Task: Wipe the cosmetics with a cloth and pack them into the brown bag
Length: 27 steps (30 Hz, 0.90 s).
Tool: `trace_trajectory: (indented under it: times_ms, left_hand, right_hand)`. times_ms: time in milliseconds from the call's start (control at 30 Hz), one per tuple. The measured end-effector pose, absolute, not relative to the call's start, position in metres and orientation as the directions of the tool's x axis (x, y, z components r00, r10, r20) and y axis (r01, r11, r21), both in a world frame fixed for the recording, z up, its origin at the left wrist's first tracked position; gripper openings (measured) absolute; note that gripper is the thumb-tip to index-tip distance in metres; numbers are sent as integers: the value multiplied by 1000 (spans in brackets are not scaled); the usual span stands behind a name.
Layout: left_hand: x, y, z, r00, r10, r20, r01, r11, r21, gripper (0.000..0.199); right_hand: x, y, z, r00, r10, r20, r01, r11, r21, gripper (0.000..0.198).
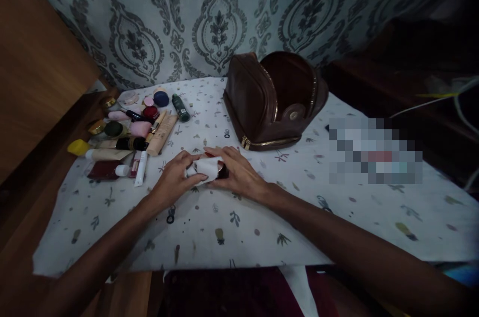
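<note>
Over the middle of the table both hands meet around one small item. My left hand (178, 176) is closed on a white wipe (206, 167), pressing it against the item with the thumb in front. A small container (223, 171), dark with a shiny rim, sits in my right hand (241, 173), whose fingers are curled about its right side. The wipe and the fingers hide most of the container, so its exact kind does not show. Behind the hands stands a brown cosmetic bag (250, 102), unzipped and gaping at the top.
Several cosmetics lie grouped at the left: a green bottle (181, 108), a beige tube (162, 135), a dark red bottle (107, 169), a white tube (140, 169). A patterned cloth (239, 237) covers the table. A blurred-out item (377, 152) lies at right; a patterned curtain (220, 17) hangs behind.
</note>
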<state>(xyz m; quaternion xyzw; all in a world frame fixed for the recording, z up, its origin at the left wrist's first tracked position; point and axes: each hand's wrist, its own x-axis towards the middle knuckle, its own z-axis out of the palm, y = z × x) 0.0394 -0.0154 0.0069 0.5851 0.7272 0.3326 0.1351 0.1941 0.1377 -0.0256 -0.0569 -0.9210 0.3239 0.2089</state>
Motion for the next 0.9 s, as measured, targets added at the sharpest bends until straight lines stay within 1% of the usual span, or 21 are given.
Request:
trace_trajectory:
  times_ms: [100, 200, 267, 367, 433, 500, 567, 633, 800, 900]
  left_hand:
    - [45, -16, 6, -309, 914, 263, 794, 95, 601, 35]
    - [52, -18, 8, -279, 884, 376, 839, 33, 544, 28]
    - [58, -19, 10, -190, 862, 470, 885, -57, 462, 26]
    - [65, -19, 11, 10, 803, 596, 942, -208, 264, 32]
    - [67, -20, 10, 120, 769, 628, 952, -268, 146, 34]
    - [67, -21, 7, 179, 754, 632, 951, -297, 84, 35]
    - [64, -22, 2, 187, 752, 632, 946, -311, 89, 38]
    - [61, -22, -2, 154, 760, 631, 941, -307, 140, 41]
    - [51, -22, -8, -4, 793, 609, 931, -219, 292, 43]
    - [47, -24, -11, -75, 796, 601, 922, -174, 346, 42]
  right_hand:
    - [193, 137, -25, -899, 256, 355, -21, 785, -619, 75]
    - [193, 136, -23, -873, 321, 366, -22, 726, -688, 73]
    - [194, 134, -22, -866, 369, 337, -23, 644, -765, 70]
    - [194, 132, -20, -873, 392, 292, -60, 507, -860, 58]
    - [194, 132, -19, -871, 391, 298, -92, 466, -880, 53]
    - [195, 133, -17, -872, 380, 310, -107, 469, -877, 51]
    - [195, 136, -16, -878, 364, 311, -106, 486, -867, 45]
    - [195, 139, -16, -883, 351, 311, -104, 499, -860, 42]
    - [195, 143, -20, -877, 363, 314, -110, 484, -868, 46]
    - [196, 145, -19, -886, 347, 307, -96, 511, -854, 55]
